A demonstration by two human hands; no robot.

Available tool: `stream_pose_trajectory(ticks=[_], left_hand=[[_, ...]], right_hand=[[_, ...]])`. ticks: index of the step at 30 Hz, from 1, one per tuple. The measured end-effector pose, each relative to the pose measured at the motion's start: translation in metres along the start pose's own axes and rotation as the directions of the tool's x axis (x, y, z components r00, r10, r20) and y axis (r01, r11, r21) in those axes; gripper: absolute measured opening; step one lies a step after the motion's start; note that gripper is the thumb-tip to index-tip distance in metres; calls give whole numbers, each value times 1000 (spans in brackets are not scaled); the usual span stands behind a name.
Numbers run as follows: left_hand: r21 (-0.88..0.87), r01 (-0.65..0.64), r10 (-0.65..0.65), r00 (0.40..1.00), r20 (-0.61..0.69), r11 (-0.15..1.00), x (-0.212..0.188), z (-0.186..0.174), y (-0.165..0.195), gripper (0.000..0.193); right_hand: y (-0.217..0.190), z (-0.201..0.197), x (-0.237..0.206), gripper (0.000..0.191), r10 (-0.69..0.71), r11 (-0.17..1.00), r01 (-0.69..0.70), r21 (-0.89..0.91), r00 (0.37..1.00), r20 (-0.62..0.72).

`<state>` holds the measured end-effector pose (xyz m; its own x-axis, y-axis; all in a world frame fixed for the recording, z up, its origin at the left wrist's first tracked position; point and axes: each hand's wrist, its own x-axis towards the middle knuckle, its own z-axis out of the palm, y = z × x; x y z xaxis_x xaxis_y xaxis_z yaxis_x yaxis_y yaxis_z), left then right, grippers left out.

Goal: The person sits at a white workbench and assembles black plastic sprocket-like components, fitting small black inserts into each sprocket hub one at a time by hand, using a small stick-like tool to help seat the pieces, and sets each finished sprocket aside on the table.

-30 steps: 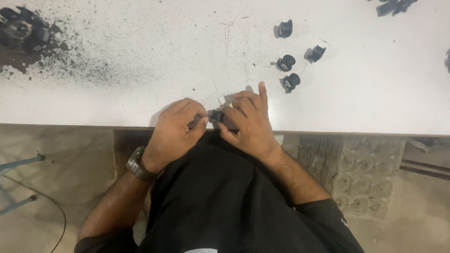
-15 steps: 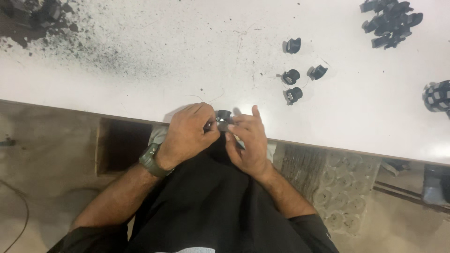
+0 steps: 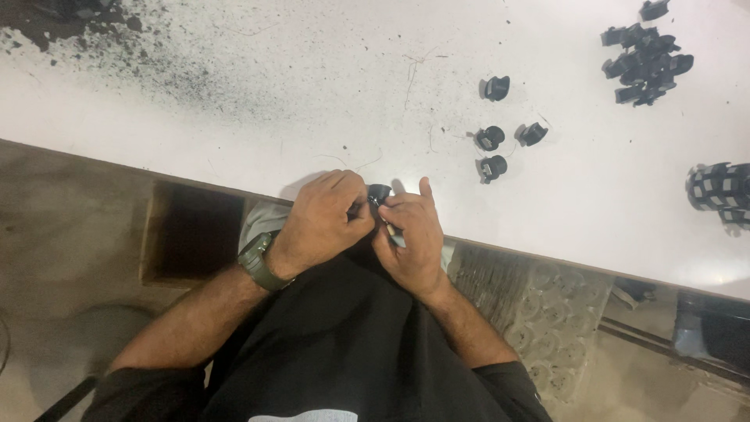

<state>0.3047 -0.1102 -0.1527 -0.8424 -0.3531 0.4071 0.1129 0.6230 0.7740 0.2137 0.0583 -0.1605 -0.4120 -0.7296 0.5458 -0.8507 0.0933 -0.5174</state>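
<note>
Both hands meet at the near edge of a white table [image 3: 312, 117]. My left hand [image 3: 324, 219], with a dark watch on the wrist, and my right hand [image 3: 410, 234] pinch a small black plastic part [image 3: 380, 192] between their fingertips. Most of the part is hidden by the fingers. Several loose black parts [image 3: 492, 139] like it lie on the table just beyond my right hand.
A pile of several black parts [image 3: 644, 55] sits at the far right. A black-and-white ribbed piece [image 3: 719, 186] lies at the right edge. Dark dust and debris [image 3: 94, 47] cover the table's far left. A brown open box [image 3: 191, 234] sits below the table edge.
The view has shifted slightly left and down, so the table items appear further right. Both hands keep hold of the small black part at the table edge.
</note>
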Motion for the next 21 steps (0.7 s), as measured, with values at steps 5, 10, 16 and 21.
stream_pose_trajectory(ticks=[5,10,16,21], left_hand=[[-81,-44,44,999,0,996,1,5,0,14],[36,-223,226,967,-121,974,16,-17,-10,17],[659,23,70,991,-114,751,0,-120,-62,10],[526,171,-89,980,-177,833,-35,-141,-63,3]], right_hand=[[12,-3,-4,38,-12,999,11,-52,1000,-8],[44,-39,0,26,213,960,-253,-117,937,-276],[46,-76,-15,15,49,943,-66,-326,997,-63],[99,-73,26,15,-58,843,260,-471,914,402]])
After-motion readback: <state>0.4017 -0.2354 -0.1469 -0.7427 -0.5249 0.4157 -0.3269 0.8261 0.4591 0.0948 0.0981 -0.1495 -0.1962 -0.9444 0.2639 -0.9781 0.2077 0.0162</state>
